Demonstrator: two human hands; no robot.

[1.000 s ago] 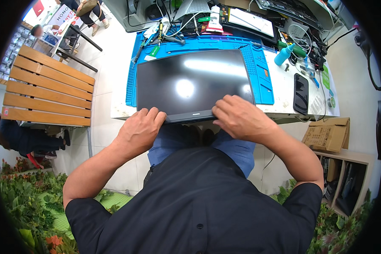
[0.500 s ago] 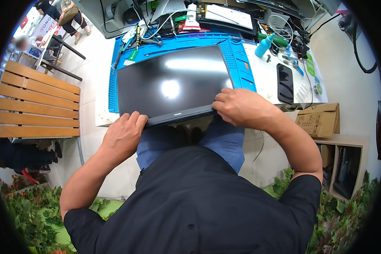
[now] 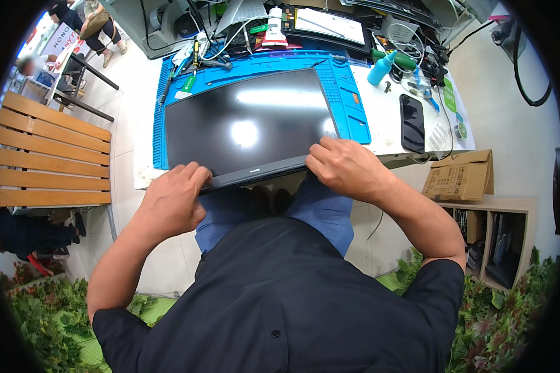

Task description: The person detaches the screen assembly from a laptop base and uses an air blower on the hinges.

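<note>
2 hands [image 3: 174, 198] [image 3: 350, 169] on scrn [image 3: 255, 127], cubby [image 3: 518, 204] (dk items [image 3: 501, 239] inside)

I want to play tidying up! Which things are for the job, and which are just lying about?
For the job, it seems:
black screen, touched by left fingers and right fingers
blue mat under it

Just lying about, it seems:
phone
blue bottle
cardboard box
</note>
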